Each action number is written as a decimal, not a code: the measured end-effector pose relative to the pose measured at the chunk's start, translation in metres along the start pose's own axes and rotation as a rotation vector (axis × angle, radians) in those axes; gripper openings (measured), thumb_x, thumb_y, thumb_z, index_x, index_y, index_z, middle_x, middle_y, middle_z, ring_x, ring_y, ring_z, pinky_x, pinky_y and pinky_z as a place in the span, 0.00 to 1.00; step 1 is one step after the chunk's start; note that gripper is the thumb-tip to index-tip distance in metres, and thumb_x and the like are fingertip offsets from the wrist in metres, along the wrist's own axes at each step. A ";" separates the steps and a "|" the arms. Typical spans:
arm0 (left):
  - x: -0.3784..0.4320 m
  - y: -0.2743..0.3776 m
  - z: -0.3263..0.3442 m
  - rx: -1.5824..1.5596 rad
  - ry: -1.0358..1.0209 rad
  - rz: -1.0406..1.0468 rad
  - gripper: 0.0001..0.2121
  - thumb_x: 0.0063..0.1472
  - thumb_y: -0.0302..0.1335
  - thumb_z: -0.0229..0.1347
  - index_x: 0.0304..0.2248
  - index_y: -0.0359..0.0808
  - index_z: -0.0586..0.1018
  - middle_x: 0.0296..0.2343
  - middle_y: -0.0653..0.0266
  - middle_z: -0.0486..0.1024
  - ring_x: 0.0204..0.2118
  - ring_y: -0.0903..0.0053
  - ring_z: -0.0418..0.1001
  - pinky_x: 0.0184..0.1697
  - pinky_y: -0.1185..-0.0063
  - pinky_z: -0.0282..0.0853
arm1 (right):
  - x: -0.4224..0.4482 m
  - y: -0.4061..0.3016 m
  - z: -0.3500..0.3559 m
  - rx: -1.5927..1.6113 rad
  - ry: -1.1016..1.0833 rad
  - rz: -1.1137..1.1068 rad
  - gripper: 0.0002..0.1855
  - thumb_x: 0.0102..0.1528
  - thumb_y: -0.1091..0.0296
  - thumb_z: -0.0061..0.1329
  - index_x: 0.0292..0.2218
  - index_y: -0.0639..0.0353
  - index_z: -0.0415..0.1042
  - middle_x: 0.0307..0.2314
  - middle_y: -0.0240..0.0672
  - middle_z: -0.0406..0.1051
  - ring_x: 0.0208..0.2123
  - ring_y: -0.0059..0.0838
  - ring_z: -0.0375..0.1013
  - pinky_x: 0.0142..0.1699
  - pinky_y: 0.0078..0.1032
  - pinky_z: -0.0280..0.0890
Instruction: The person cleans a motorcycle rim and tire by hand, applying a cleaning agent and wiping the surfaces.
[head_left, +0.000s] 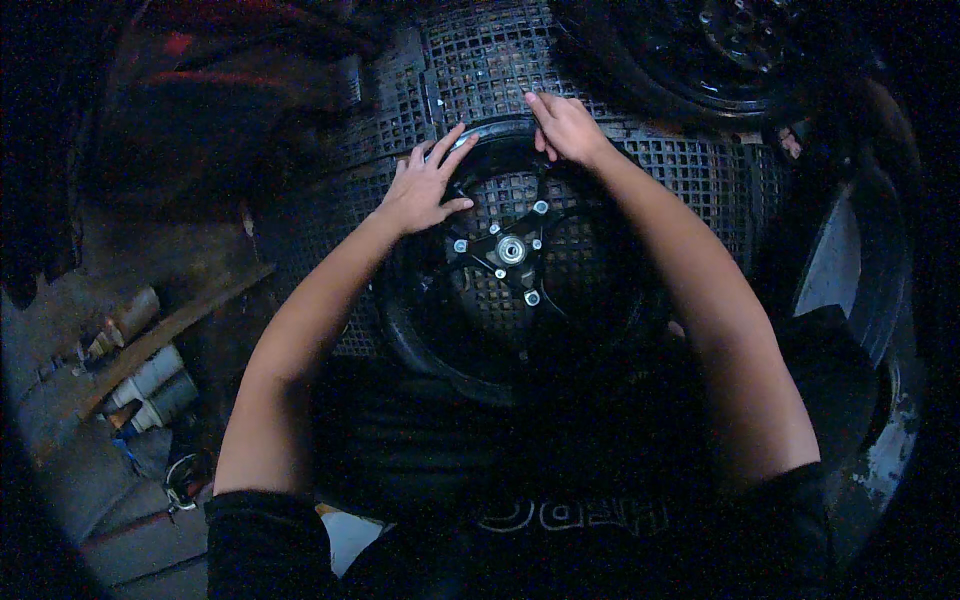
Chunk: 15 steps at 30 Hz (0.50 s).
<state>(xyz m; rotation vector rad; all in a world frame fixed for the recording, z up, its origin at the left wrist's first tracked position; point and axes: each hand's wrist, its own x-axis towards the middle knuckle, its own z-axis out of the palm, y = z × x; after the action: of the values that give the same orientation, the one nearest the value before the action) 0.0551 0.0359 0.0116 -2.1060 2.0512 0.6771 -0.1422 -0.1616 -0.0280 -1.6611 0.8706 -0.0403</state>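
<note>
A black motorcycle wheel (420, 352) lies flat before me, its hub (511, 250) bright with a bearing and several silver bolts. On the far left part of its rim rests my left hand (427, 180), fingers spread and thumb pointing inward. A pale, shiny strip (469, 139) of the wheel's edge shows by those fingertips. My right hand (566, 131) is at the wheel's far edge, right of the left hand, with fingers curled and thumb pointing away from me. Whether something thin is in that hand is too dark to tell.
Beneath the wheel is a dark perforated grid mat (487, 45). Another wheel (739, 37) lies at the far right, and a tire (889, 277) stands at the right. Left are a wooden strip (180, 337), pale containers (154, 386) and a dark red object (202, 75).
</note>
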 end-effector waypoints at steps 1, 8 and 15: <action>-0.001 -0.003 0.002 0.001 0.000 -0.005 0.48 0.55 0.45 0.65 0.69 0.56 0.48 0.69 0.67 0.43 0.61 0.43 0.59 0.59 0.48 0.63 | -0.001 0.001 0.000 0.009 0.012 -0.014 0.27 0.72 0.49 0.31 0.45 0.67 0.70 0.18 0.39 0.75 0.14 0.28 0.72 0.25 0.29 0.69; 0.003 0.004 0.014 0.093 0.087 -0.026 0.48 0.52 0.44 0.67 0.68 0.56 0.52 0.68 0.67 0.48 0.59 0.48 0.63 0.56 0.50 0.65 | -0.001 -0.003 0.000 -0.070 0.009 -0.008 0.26 0.72 0.50 0.30 0.45 0.65 0.70 0.18 0.39 0.76 0.15 0.29 0.74 0.27 0.31 0.72; 0.008 0.018 0.016 0.055 0.160 -0.133 0.48 0.48 0.41 0.71 0.65 0.54 0.57 0.65 0.65 0.53 0.57 0.49 0.64 0.54 0.51 0.65 | 0.023 0.013 -0.010 0.054 -0.324 0.087 0.26 0.70 0.45 0.37 0.42 0.62 0.75 0.19 0.36 0.76 0.13 0.24 0.68 0.23 0.28 0.65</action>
<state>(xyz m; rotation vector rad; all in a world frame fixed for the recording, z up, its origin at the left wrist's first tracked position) 0.0332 0.0335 -0.0023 -2.3072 1.9576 0.4422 -0.1369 -0.1826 -0.0457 -1.5240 0.6868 0.2567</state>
